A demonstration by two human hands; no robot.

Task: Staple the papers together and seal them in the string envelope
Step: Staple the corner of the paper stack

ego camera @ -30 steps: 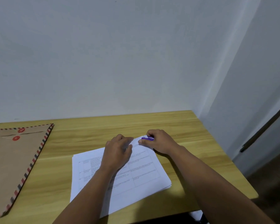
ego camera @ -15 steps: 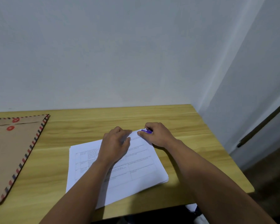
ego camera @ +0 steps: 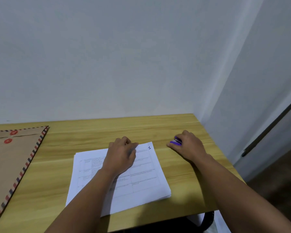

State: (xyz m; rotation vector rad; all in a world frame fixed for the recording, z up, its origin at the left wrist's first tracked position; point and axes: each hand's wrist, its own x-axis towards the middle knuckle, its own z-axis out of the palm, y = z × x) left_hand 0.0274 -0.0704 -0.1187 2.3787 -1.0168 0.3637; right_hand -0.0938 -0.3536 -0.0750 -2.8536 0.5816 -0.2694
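A stack of white printed papers lies on the wooden desk, with a "1" written at its far right corner. My left hand rests on the papers near their top edge, fingers curled under. My right hand holds a small purple stapler on the desk, to the right of the papers and apart from them. A brown string envelope with a striped border and two red button discs lies flat at the left of the desk.
The desk stands against a pale wall, in a corner. Its right edge and front edge drop to a dark floor. Bare wood lies between the envelope and the papers.
My right hand has moved the purple stapler off the papers' far right corner, to the right over the bare desk. My left hand stays on the papers.
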